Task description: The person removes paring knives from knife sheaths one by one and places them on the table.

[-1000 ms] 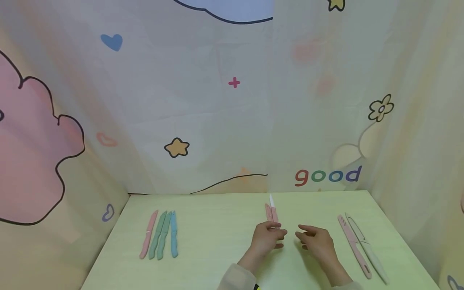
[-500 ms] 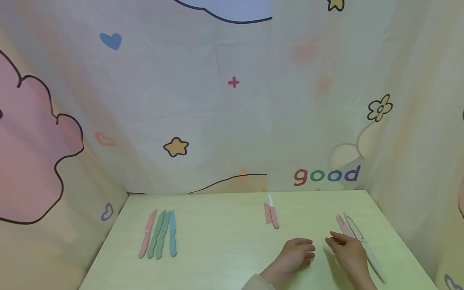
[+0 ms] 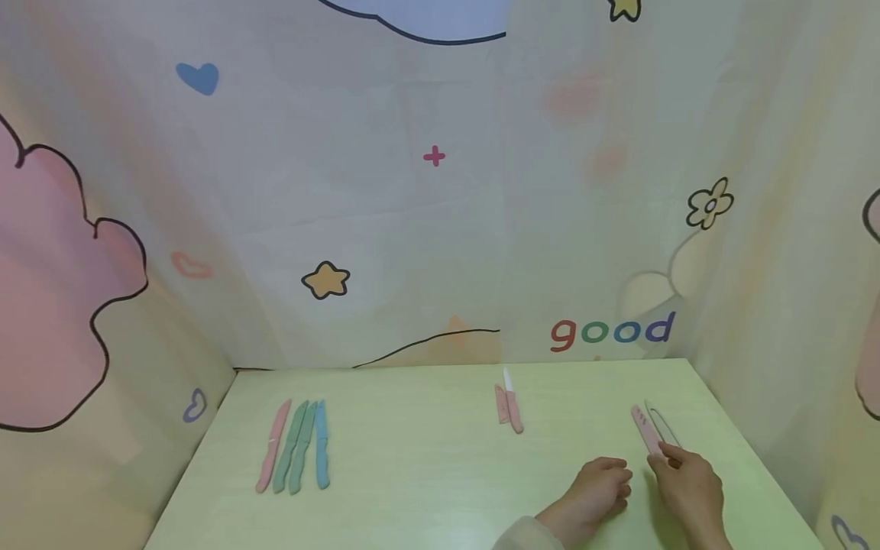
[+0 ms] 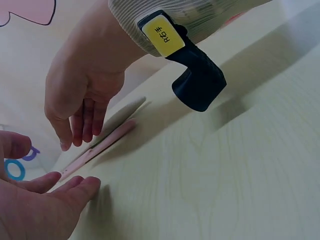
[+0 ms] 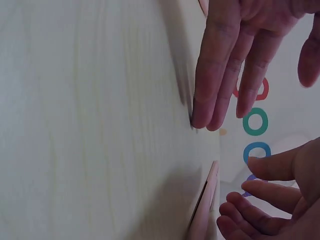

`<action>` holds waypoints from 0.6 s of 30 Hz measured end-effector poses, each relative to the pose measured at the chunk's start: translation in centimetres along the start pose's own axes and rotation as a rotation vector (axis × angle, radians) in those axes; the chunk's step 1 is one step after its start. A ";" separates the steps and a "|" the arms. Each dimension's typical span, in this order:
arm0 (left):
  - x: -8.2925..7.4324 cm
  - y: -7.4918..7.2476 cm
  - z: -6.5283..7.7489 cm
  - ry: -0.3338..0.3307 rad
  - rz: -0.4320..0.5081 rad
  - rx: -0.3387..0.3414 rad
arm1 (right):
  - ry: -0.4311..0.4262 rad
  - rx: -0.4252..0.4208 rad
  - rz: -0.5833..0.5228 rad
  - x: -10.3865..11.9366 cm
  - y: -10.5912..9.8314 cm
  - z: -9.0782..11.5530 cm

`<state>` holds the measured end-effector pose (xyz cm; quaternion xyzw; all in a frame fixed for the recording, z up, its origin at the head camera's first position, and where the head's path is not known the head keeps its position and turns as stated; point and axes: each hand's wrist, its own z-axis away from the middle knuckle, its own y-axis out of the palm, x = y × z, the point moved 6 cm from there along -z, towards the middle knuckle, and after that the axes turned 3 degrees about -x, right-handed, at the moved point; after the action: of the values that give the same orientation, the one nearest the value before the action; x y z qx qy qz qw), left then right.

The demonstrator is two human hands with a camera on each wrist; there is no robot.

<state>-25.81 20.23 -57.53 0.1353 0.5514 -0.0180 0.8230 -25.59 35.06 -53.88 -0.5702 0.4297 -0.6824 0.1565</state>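
At the table's right side my right hand (image 3: 690,489) hovers over a pink sheathed knife (image 3: 645,429) with slots near its tip, covering its handle. Beside that knife lies a longer cream-coloured, knife-like piece (image 3: 661,422) with a loop outline, partly hidden by the hand. In the right wrist view the right hand's fingers (image 5: 250,215) are loosely bent just beside the pink knife (image 5: 202,210), with no grip on it seen. My left hand (image 3: 593,495) rests in the air to its left, fingers relaxed and holding nothing.
A small pink paring knife (image 3: 514,412) with a white blade lies bare beside its pink sheath (image 3: 501,403) at the back middle. On the left lie a pink knife (image 3: 273,447), two green knives (image 3: 297,451) and a blue knife (image 3: 321,447), all sheathed. A printed curtain (image 3: 385,191) surrounds the table.
Both hands have moved right, away from the small knife and its sheath, which lie on the table. The right hand has come over the pink knife at the right.
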 end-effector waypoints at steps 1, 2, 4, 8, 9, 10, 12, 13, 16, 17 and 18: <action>0.2 0.3 -0.1 -0.005 0.009 -0.007 | 0.001 0.005 0.008 -0.2 0.0 -0.1; 0.3 0.5 -0.2 -0.007 0.019 -0.012 | -0.003 0.015 0.019 -0.4 0.0 -0.1; 0.7 0.9 -0.5 -0.014 0.039 -0.026 | -0.010 0.033 0.043 -0.8 0.1 -0.2; 1.1 1.7 -0.7 -0.029 0.069 -0.027 | -0.019 0.053 0.066 -1.3 0.3 -0.3; 1.1 1.9 -0.8 -0.035 0.080 -0.023 | -0.022 0.050 0.068 -1.4 0.4 -0.3; 1.2 2.1 -0.8 -0.040 0.088 -0.018 | -0.025 0.047 0.065 -1.4 0.3 -0.3; 1.3 2.4 -0.8 -0.055 0.109 -0.007 | -0.033 0.043 0.060 -1.4 0.3 -0.2; 1.3 2.6 -0.9 -0.063 0.122 -0.001 | -0.036 0.038 0.058 -1.4 0.3 -0.2; 1.3 3.0 -0.9 -0.074 0.154 0.020 | -0.030 0.033 0.046 -1.4 0.2 -0.1; 1.3 3.2 -0.9 -0.076 0.161 0.027 | -0.023 0.033 0.041 -1.4 0.2 0.0; 1.2 3.3 -0.9 -0.076 0.163 0.031 | -0.016 0.032 0.039 -1.4 0.2 0.0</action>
<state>-25.55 23.78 -58.29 0.1918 0.5065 0.0355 0.8399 -25.20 35.90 -54.97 -0.5645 0.4285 -0.6815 0.1824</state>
